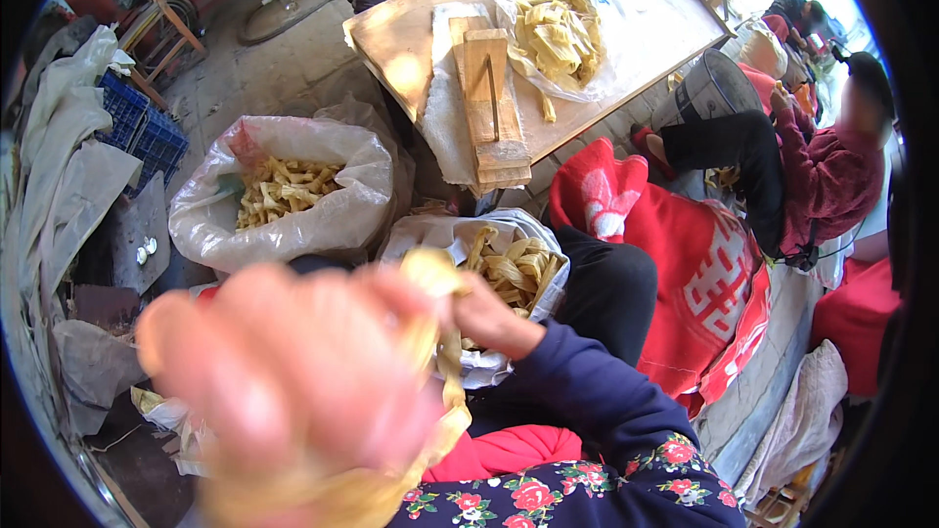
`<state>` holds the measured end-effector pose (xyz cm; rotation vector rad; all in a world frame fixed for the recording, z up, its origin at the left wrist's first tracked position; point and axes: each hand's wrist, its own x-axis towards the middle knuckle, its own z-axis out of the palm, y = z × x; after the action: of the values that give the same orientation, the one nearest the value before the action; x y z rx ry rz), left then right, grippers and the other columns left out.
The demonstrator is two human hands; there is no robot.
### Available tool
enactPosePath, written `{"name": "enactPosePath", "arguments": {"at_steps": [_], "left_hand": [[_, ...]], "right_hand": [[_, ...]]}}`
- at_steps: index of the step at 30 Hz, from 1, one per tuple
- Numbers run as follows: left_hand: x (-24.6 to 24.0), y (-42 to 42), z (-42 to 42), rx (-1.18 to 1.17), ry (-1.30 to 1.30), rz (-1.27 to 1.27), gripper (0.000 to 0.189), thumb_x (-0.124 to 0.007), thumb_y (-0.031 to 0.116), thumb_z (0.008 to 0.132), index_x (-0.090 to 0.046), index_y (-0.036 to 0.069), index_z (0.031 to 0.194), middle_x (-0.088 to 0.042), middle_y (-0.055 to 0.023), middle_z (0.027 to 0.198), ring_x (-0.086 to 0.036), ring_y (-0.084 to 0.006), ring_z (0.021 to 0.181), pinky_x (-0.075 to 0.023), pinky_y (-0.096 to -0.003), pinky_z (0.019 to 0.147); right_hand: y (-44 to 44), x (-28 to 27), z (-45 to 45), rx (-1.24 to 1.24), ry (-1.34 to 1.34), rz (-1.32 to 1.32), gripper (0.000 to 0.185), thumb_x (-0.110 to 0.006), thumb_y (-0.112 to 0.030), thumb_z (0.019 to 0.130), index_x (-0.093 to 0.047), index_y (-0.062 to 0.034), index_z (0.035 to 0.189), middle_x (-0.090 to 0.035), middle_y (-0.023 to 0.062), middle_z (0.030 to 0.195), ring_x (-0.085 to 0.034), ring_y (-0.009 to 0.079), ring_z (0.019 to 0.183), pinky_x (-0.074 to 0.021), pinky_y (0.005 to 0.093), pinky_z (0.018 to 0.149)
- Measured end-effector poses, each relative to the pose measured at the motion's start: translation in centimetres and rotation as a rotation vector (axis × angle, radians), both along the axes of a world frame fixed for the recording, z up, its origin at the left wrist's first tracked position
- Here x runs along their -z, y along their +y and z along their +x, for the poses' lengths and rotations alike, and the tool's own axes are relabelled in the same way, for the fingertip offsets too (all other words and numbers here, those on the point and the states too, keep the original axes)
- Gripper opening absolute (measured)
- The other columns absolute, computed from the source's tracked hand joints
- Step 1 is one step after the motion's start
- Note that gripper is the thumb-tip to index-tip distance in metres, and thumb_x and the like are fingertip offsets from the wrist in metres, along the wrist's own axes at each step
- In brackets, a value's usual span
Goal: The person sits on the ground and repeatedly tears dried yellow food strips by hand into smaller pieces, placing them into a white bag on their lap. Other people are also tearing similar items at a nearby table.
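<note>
Close to the camera and blurred, my left hand [293,359] grips a long, pale-yellow strip [452,374] that looks like tofu skin. Part of the strip trails below the hand, across my flowered apron [535,491]. Just right of it, my right hand [488,315] holds the same strip by its upper part; its fingertips are partly hidden. Beneath my hands stands a white sack [546,249] of loose, folded strips [513,268]. Beyond my left hand, a clear plastic bag [315,235] contains many small knotted pieces [290,187].
A wooden table [396,37] bears a wooden cutter-like device [488,103] and a plastic bag of wide strips [561,29]. A red cloth [660,271] lies right of my knee. People sit across and to the right, near a metal bucket [704,92]. Blue crates [143,125] stand left.
</note>
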<state>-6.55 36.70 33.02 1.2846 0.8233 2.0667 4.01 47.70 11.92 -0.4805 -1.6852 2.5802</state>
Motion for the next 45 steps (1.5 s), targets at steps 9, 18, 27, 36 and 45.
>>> {"name": "enactPosePath", "arguments": {"at_steps": [9, 18, 27, 36, 45], "left_hand": [[23.8, 0.4, 0.3, 0.141, 0.330, -0.792, 0.073, -0.076, 0.014, 0.080, -0.040, 0.002, 0.142, -0.052, -0.0127, 0.137, -0.051, -0.0211, 0.122, -0.0440, -0.0349, 0.099], [26.9, 0.5, -0.6, -0.150, 0.575, -0.920, 0.016, -0.063, 0.013, 0.084, -0.060, 0.003, 0.095, -0.064, -0.0222, 0.086, -0.062, -0.0416, 0.083, -0.0490, -0.0459, 0.069], [21.8, 0.5, -1.6, -0.110, 0.616, -0.801, 0.012, -0.060, -0.002, 0.083, -0.061, 0.003, 0.093, -0.063, -0.0175, 0.082, -0.063, -0.0383, 0.078, -0.0502, -0.0414, 0.069], [16.2, -0.2, 2.7, 0.285, 0.278, -0.684, 0.061, -0.072, 0.013, 0.087, -0.043, -0.004, 0.139, -0.054, -0.0161, 0.131, -0.054, -0.0217, 0.120, -0.0431, -0.0337, 0.101], [14.7, -0.1, -0.1, -0.363, 0.583, -0.729, 0.018, -0.067, -0.001, 0.084, -0.064, 0.002, 0.102, -0.067, -0.0147, 0.093, -0.068, -0.0268, 0.081, -0.0548, -0.0289, 0.070]], "right_hand": [[1.7, -9.1, 5.4, 0.188, 0.278, 0.206, 0.038, -0.044, -0.032, 0.105, -0.052, -0.0069, 0.077, -0.048, -0.0029, 0.067, -0.043, 0.0060, 0.061, -0.0370, 0.0228, 0.055], [2.5, -10.7, 5.6, 0.324, 0.330, 0.357, 0.044, -0.038, -0.034, 0.106, -0.048, -0.0062, 0.073, -0.041, -0.0003, 0.057, -0.040, 0.0118, 0.051, -0.0345, 0.0268, 0.050], [4.9, -13.0, 6.1, 0.102, 0.594, 0.749, 0.024, -0.059, -0.026, 0.097, -0.061, -0.0033, 0.089, -0.061, 0.0047, 0.070, -0.058, 0.0246, 0.063, -0.0471, 0.0337, 0.069], [6.1, -15.5, 7.2, 0.283, 0.540, 0.415, 0.016, -0.074, -0.010, 0.083, -0.068, 0.0044, 0.081, -0.065, 0.0097, 0.068, -0.062, 0.0193, 0.061, -0.0471, 0.0303, 0.058], [8.8, -16.0, 8.7, 0.240, 1.017, 0.096, 0.028, -0.058, -0.030, 0.096, -0.053, -0.0029, 0.103, -0.051, -0.0027, 0.048, -0.044, 0.0072, 0.032, -0.0474, 0.0224, 0.046]]}}
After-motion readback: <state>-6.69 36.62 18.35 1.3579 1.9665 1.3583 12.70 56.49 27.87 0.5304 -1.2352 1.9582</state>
